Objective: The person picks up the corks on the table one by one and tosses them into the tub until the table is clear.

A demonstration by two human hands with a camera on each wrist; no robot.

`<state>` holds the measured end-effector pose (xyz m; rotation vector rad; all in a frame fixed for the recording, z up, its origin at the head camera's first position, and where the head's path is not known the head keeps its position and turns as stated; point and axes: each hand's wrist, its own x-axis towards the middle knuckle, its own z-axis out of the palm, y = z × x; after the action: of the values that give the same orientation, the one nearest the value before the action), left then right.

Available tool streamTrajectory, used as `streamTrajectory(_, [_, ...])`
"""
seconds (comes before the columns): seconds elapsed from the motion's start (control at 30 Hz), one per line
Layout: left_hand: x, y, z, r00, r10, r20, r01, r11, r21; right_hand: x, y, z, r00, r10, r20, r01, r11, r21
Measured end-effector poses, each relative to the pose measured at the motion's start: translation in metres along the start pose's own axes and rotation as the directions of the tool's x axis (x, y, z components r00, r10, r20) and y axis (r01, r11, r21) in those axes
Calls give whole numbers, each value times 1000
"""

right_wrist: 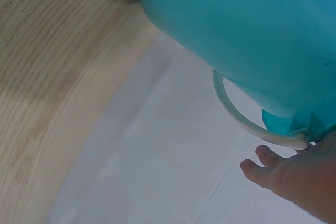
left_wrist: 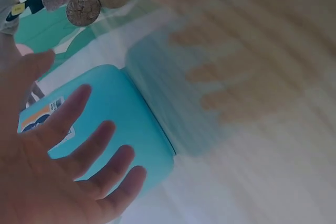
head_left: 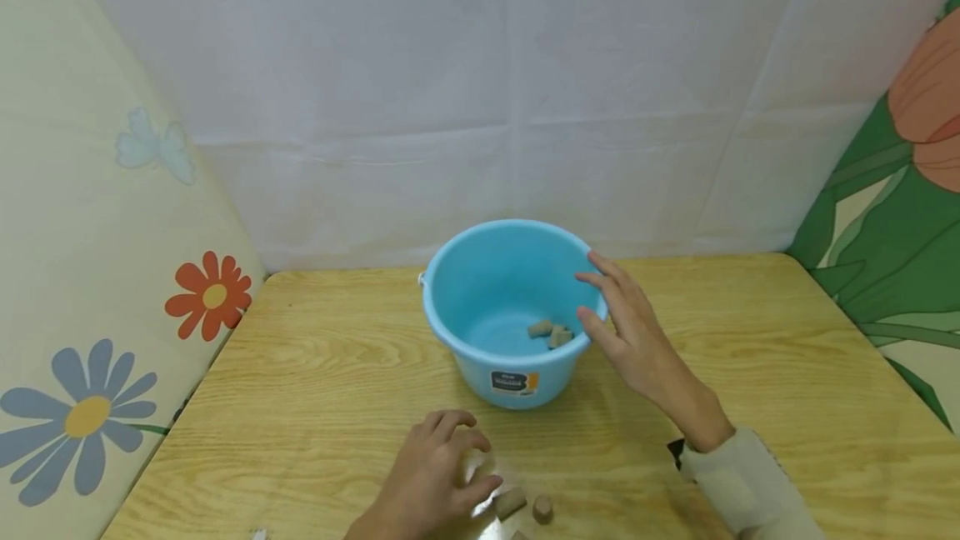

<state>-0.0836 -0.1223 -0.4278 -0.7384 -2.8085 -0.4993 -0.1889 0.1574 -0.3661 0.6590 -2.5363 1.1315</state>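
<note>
A light-blue bucket (head_left: 517, 369) stands on the wooden table, a label on its front. Several brown corks (head_left: 540, 328) lie at the bottom right inside it. My right hand (head_left: 637, 336) is at the bucket's right rim, its fingers spread over the edge; in the right wrist view, fingers (right_wrist: 257, 174) extend beside the pale handle (right_wrist: 236, 111). In front of the bucket, my left hand (head_left: 431, 473) hovers with fingers apart and nothing between them. Just right of it lie more corks (head_left: 510, 503), also seen as a round-ended cork (left_wrist: 83, 9) in the left wrist view.
A white cloth (head_left: 495, 107) hangs behind the table (head_left: 315, 373). Flower-printed panels (head_left: 82, 232) flank the left and right sides. A small whitish thing (head_left: 259, 534) shows at the front edge of the head view, too cut off to identify.
</note>
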Motion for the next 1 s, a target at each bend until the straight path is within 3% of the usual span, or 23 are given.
streamTrajectory(0.1, [0,0,-1,993,-25,114,29,999,-29,0,0,0,1000,0,1,0,1000,2])
streamTrajectory(0.2, [2,0,-2,976,-40,215,54,997,-61,0,0,0,1000,6,5,-6,1000,1])
streamTrajectory(0.37, [1,-1,-2,946,-27,323,69,991,-118,0,0,0,1000,9,8,-9,1000,-1])
streamTrajectory(0.8, [0,2,1,917,12,398,31,994,-102,0,0,0,1000,7,6,-7,1000,3])
streamTrajectory(1.0, [0,2,1,917,18,399,24,995,-100,0,-1,0,1000,13,8,-13,1000,9])
